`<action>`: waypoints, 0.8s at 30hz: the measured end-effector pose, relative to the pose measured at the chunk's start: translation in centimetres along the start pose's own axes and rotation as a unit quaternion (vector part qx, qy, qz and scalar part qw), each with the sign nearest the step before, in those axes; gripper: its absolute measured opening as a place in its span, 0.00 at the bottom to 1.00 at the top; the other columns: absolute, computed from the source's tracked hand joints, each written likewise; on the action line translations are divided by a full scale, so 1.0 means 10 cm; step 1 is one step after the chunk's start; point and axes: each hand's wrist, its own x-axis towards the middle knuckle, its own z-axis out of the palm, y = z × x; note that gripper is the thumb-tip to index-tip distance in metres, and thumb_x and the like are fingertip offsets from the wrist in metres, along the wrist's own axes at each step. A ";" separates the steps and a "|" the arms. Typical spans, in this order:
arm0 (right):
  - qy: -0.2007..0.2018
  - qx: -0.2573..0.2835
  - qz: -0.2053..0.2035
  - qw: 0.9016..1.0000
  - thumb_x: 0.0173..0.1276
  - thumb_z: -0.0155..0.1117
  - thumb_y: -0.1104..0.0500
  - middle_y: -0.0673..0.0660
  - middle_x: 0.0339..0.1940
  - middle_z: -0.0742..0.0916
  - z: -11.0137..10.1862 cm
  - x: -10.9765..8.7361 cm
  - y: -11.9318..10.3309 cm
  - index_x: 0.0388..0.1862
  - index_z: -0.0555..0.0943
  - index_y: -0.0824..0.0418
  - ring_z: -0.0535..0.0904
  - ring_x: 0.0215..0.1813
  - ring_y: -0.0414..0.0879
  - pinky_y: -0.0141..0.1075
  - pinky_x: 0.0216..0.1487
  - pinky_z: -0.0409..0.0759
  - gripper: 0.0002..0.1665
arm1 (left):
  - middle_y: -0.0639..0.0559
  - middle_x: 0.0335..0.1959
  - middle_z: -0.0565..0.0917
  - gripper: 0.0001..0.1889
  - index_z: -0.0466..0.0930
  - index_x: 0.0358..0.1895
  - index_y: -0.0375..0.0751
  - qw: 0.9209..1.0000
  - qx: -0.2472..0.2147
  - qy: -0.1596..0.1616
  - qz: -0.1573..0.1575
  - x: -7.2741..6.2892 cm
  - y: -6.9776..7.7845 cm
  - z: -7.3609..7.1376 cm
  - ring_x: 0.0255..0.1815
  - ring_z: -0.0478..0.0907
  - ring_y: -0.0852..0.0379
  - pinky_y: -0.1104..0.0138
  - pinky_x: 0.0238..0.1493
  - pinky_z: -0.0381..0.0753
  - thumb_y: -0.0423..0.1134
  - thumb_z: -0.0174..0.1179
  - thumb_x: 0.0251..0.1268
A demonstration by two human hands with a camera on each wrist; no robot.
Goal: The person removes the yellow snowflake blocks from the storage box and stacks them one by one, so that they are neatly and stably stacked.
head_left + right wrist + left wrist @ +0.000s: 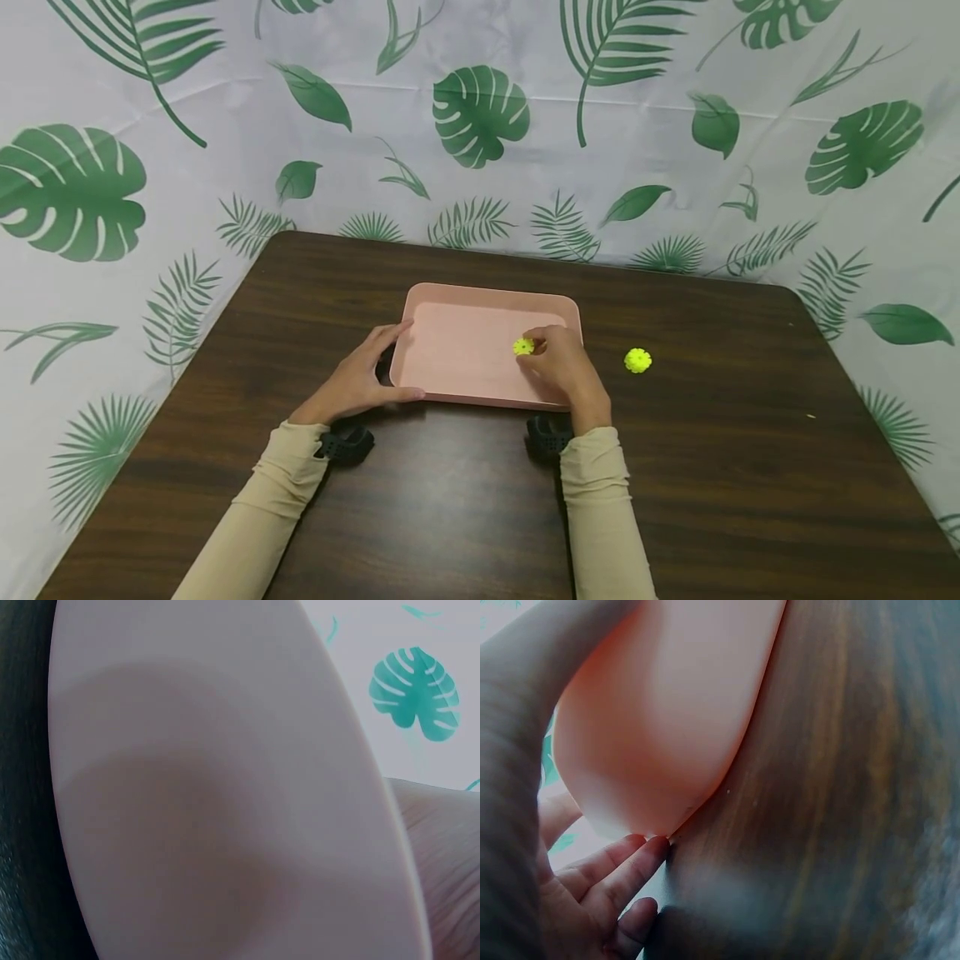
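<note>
A shallow pink rectangular tray [465,346] sits on the dark wooden table. My left hand [360,379] spans its near left corner, thumb along the front edge and fingers along the left side. The left wrist view shows the fingertips touching the outer wall of the tray [682,690]. Over the right part of the tray, my right hand [558,367] pinches a small bright yellow flower-shaped piece [522,346] between thumb and fingers. In the right wrist view the tray wall [225,712] hides the fingers and the piece.
A second yellow flower-shaped piece [637,360] lies on the table [720,467], right of the tray. A tiny pale scrap [811,416] is farther right. Behind the table hangs a white cloth with green leaf prints [480,117].
</note>
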 end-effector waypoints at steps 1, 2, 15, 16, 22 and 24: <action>0.000 0.000 -0.001 1.000 0.66 0.74 0.65 0.64 0.43 0.88 0.00 0.00 0.00 0.54 0.87 0.69 0.81 0.44 0.56 0.49 0.56 0.83 0.18 | 0.42 0.75 0.65 0.58 0.54 0.84 0.48 1.000 0.002 0.000 0.000 0.00 -0.01 0.00 0.75 0.64 0.40 0.34 0.68 0.65 0.55 0.78 0.52; 0.001 0.000 -0.001 1.000 0.66 0.74 0.65 0.64 0.42 0.88 0.00 -0.01 0.00 0.54 0.87 0.69 0.81 0.44 0.56 0.49 0.55 0.83 0.18 | 0.42 0.75 0.65 0.58 0.54 0.84 0.48 1.000 0.001 0.000 -0.001 0.00 -0.01 0.00 0.75 0.64 0.40 0.34 0.68 0.65 0.55 0.78 0.52; 0.024 0.011 -0.022 0.999 0.66 0.75 0.63 0.63 0.43 0.86 0.01 0.02 0.02 0.53 0.86 0.69 0.81 0.44 0.55 0.47 0.52 0.84 0.18 | 0.43 0.78 0.62 0.57 0.55 0.84 0.50 1.000 -0.007 0.002 -0.005 0.00 0.01 0.00 0.77 0.62 0.40 0.35 0.70 0.63 0.54 0.78 0.52; 0.030 0.016 -0.030 0.999 0.66 0.76 0.63 0.63 0.42 0.86 0.00 0.02 0.02 0.53 0.86 0.69 0.81 0.43 0.55 0.47 0.50 0.84 0.18 | 0.43 0.78 0.62 0.57 0.55 0.84 0.50 1.000 -0.007 0.003 -0.005 0.00 0.01 0.00 0.78 0.61 0.40 0.35 0.70 0.63 0.54 0.78 0.52; 0.089 0.022 -0.066 0.994 0.65 0.77 0.61 0.60 0.43 0.86 -0.09 -0.03 0.04 0.53 0.86 0.66 0.79 0.37 0.53 0.43 0.40 0.80 0.19 | 0.44 0.80 0.60 0.56 0.55 0.83 0.48 1.000 -0.004 0.003 0.003 0.00 -0.02 0.00 0.79 0.59 0.40 0.35 0.71 0.62 0.55 0.78 0.53; 0.105 0.015 -0.073 0.992 0.65 0.78 0.60 0.60 0.43 0.86 -0.14 -0.05 0.06 0.53 0.86 0.65 0.78 0.37 0.53 0.42 0.38 0.79 0.19 | 0.44 0.81 0.59 0.56 0.55 0.83 0.48 1.000 -0.004 0.003 0.004 0.00 -0.03 0.00 0.80 0.58 0.40 0.34 0.71 0.62 0.55 0.78 0.53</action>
